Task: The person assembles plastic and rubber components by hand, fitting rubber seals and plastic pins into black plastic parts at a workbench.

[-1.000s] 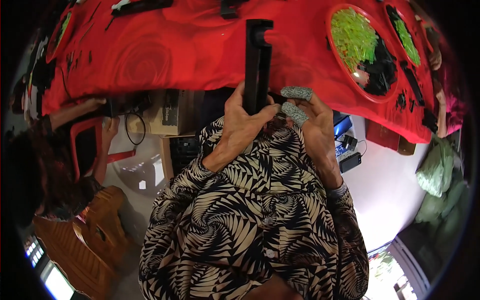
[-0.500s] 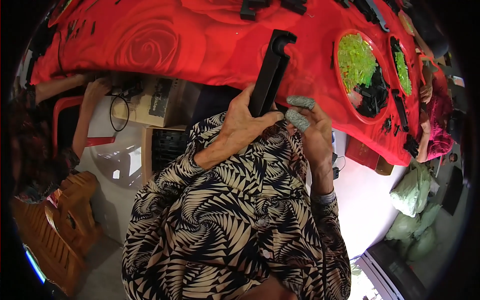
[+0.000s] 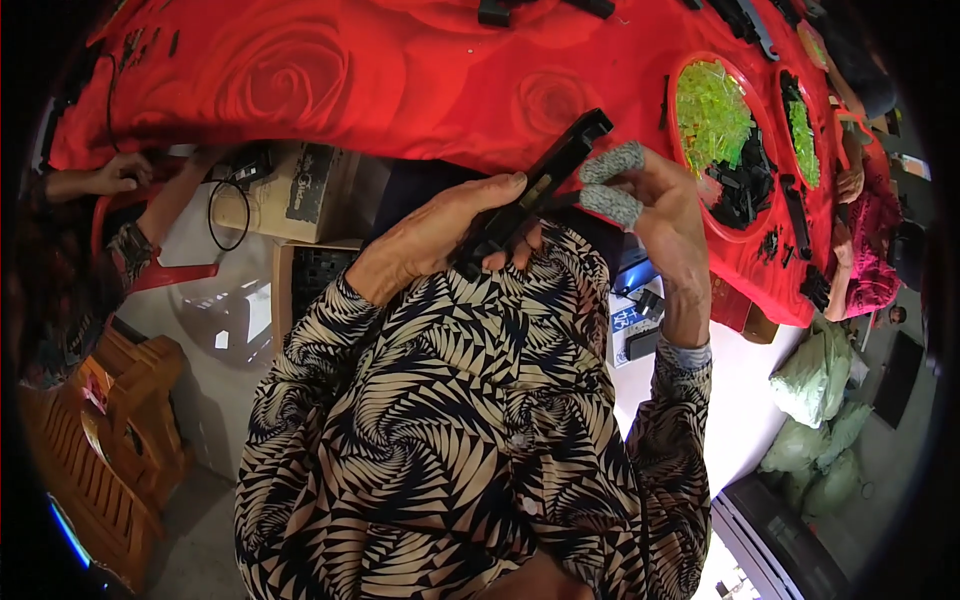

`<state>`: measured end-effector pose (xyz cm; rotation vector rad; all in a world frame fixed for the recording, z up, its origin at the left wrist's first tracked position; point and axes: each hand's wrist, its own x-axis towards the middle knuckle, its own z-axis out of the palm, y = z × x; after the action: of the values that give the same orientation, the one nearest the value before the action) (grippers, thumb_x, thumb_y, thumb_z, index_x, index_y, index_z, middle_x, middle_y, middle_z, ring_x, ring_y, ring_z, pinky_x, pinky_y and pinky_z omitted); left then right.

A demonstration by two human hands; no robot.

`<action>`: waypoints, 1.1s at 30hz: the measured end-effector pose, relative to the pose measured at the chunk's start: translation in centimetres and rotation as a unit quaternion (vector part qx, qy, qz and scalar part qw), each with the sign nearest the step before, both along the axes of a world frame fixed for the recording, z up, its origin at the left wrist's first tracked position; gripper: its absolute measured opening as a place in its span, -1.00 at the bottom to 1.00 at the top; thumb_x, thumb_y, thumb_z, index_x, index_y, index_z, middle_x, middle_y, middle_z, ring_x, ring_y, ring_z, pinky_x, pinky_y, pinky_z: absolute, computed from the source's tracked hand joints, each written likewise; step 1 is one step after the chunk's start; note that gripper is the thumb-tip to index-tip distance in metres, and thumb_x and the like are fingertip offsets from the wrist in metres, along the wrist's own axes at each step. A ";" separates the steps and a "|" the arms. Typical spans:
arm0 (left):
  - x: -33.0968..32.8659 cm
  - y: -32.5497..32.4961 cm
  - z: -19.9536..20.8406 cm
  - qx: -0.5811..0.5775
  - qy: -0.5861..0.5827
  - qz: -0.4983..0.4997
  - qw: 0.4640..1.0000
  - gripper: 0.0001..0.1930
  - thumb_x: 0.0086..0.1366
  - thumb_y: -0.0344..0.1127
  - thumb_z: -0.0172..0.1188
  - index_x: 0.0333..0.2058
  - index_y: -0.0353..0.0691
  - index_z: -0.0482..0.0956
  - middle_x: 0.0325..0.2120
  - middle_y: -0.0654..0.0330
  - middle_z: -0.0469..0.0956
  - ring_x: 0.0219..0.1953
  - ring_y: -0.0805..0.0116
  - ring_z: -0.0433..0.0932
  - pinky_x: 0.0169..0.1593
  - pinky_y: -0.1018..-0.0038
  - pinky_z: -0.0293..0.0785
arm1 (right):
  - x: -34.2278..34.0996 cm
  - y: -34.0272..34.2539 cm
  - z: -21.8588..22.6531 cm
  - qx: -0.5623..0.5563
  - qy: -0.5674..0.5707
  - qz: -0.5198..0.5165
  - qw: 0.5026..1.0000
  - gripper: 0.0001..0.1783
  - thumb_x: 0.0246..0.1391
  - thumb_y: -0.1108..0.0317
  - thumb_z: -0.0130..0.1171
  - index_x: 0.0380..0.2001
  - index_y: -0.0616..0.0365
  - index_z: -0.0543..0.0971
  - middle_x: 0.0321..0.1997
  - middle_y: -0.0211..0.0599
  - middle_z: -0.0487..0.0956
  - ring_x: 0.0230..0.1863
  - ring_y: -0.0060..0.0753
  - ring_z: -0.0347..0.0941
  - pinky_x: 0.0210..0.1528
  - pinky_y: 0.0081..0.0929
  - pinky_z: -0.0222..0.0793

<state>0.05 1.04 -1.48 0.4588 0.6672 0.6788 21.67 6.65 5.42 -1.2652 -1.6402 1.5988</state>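
Note:
A long, narrow black plastic part (image 3: 540, 185) lies slantwise in my left hand (image 3: 440, 225), above my lap near the table's edge. The left thumb presses along its upper side and the fingers curl round beneath. A small light slot shows in its middle, and its far end has a notch. Close to that far end is my right hand (image 3: 665, 210), thumb and forefinger wearing grey speckled fingertip covers (image 3: 612, 205). Those two fingers are bent together in a pinch beside the part. Whatever they pinch, perhaps something small and dark, is hard to see.
A red rose-patterned cloth covers the table (image 3: 420, 90). At right stands a red tray (image 3: 745, 235) of yellow-green and black pieces, with a smaller tray (image 3: 802, 130) beyond. Cardboard box (image 3: 320, 195) below left. A person's hand (image 3: 125, 172) is at left; other people sit far right.
The black part has turned over and tilted rightward, its far end coming lower. My left hand has rolled with it, and my right hand has moved up and right.

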 end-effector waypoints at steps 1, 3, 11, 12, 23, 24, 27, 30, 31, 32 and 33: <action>-0.1 0.0 -0.1 0.001 -0.015 0.007 1.000 -0.56 0.46 -0.01 -0.21 -0.06 -0.31 0.41 -0.36 0.07 0.55 -0.47 0.39 0.53 -0.60 0.65 0.34 | -0.2 0.3 -0.2 -0.009 0.021 0.026 0.999 -0.76 -0.03 0.63 0.23 -0.22 0.31 0.57 -0.28 -0.29 0.61 -0.29 -0.57 0.52 -0.23 -0.60 0.44; -0.4 0.0 -0.8 0.002 -0.029 0.002 1.000 -0.57 0.46 -0.04 -0.20 -0.05 -0.32 0.40 -0.34 0.06 0.54 -0.44 0.38 0.54 -0.59 0.66 0.34 | -0.7 1.0 0.0 -0.008 0.010 0.042 0.999 -0.78 -0.02 0.63 0.18 -0.24 0.32 0.56 -0.29 -0.29 0.62 -0.28 -0.57 0.52 -0.22 -0.59 0.44; -0.6 0.0 -2.0 0.015 -0.079 -0.013 0.997 -0.59 0.45 -0.06 -0.15 -0.08 -0.35 0.39 -0.32 0.07 0.52 -0.41 0.36 0.52 -0.55 0.63 0.36 | -1.8 2.4 0.0 -0.014 -0.057 0.126 0.990 -0.82 -0.05 0.61 0.26 -0.30 0.32 0.56 -0.38 -0.32 0.61 -0.32 -0.58 0.53 -0.26 -0.61 0.45; -0.6 0.0 -2.1 0.013 -0.081 -0.011 0.997 -0.59 0.45 -0.06 -0.15 -0.08 -0.35 0.39 -0.32 0.07 0.52 -0.41 0.36 0.52 -0.55 0.63 0.36 | -1.9 2.5 0.1 -0.013 -0.067 0.136 0.988 -0.82 -0.06 0.61 0.27 -0.31 0.32 0.57 -0.39 -0.33 0.60 -0.33 -0.58 0.53 -0.27 -0.61 0.46; -1.1 -0.1 -2.2 0.017 -0.070 -0.005 0.997 -0.68 0.43 -0.10 -0.07 -0.20 -0.28 0.41 -0.41 0.14 0.53 -0.43 0.43 0.54 -0.50 0.66 0.42 | -3.3 2.9 0.5 -0.017 -0.109 0.159 0.981 -0.79 -0.10 0.58 0.33 -0.33 0.31 0.57 -0.41 -0.34 0.60 -0.34 -0.60 0.52 -0.25 -0.60 0.46; -1.2 -0.2 -2.2 0.017 -0.071 -0.004 0.997 -0.68 0.43 -0.10 -0.07 -0.20 -0.28 0.41 -0.41 0.14 0.53 -0.43 0.43 0.54 -0.50 0.66 0.42 | -3.3 2.8 0.6 -0.021 -0.107 0.152 0.982 -0.79 -0.10 0.57 0.34 -0.33 0.30 0.57 -0.41 -0.34 0.60 -0.33 -0.59 0.52 -0.25 -0.59 0.46; -1.3 -0.1 -2.2 0.028 -0.058 -0.017 0.998 -0.65 0.43 -0.07 -0.08 -0.16 -0.30 0.39 -0.35 0.13 0.51 -0.42 0.42 0.51 -0.52 0.66 0.36 | -3.5 2.7 0.9 -0.014 -0.124 0.146 0.981 -0.79 -0.11 0.56 0.34 -0.34 0.31 0.57 -0.40 -0.34 0.60 -0.33 -0.58 0.52 -0.24 -0.59 0.47; -1.1 -0.1 -2.3 0.014 -0.052 -0.008 0.999 -0.67 0.42 -0.09 -0.07 -0.16 -0.30 0.38 -0.36 0.14 0.50 -0.44 0.43 0.51 -0.51 0.66 0.39 | -3.4 2.5 0.7 -0.006 -0.129 0.142 0.981 -0.79 -0.11 0.59 0.32 -0.34 0.33 0.57 -0.40 -0.32 0.60 -0.33 -0.56 0.52 -0.23 -0.58 0.47; -1.1 -0.2 -2.1 0.014 -0.044 -0.005 0.999 -0.67 0.42 -0.10 -0.06 -0.16 -0.31 0.37 -0.37 0.14 0.50 -0.44 0.43 0.51 -0.51 0.65 0.40 | -3.4 2.5 0.7 -0.007 -0.129 0.142 0.981 -0.79 -0.11 0.59 0.32 -0.34 0.33 0.57 -0.40 -0.32 0.60 -0.33 -0.56 0.52 -0.23 -0.58 0.47; -1.2 -0.2 -1.9 0.013 -0.036 -0.002 0.999 -0.67 0.42 -0.10 -0.05 -0.16 -0.31 0.37 -0.37 0.13 0.50 -0.44 0.43 0.51 -0.51 0.64 0.42 | -3.4 2.5 0.6 0.004 -0.125 0.147 0.981 -0.79 -0.12 0.59 0.31 -0.33 0.33 0.57 -0.39 -0.31 0.61 -0.33 -0.56 0.52 -0.23 -0.57 0.47; -1.2 -0.2 -1.9 0.013 -0.036 -0.004 0.999 -0.67 0.42 -0.10 -0.05 -0.16 -0.31 0.37 -0.37 0.13 0.50 -0.44 0.43 0.51 -0.51 0.64 0.42 | -3.3 2.5 0.5 0.014 -0.122 0.150 0.981 -0.79 -0.12 0.60 0.30 -0.33 0.34 0.57 -0.39 -0.29 0.61 -0.33 -0.55 0.53 -0.23 -0.57 0.47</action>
<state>-1.11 0.80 -3.33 0.4590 0.5891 0.6944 18.35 9.14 5.91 -1.2900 -2.0823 1.6338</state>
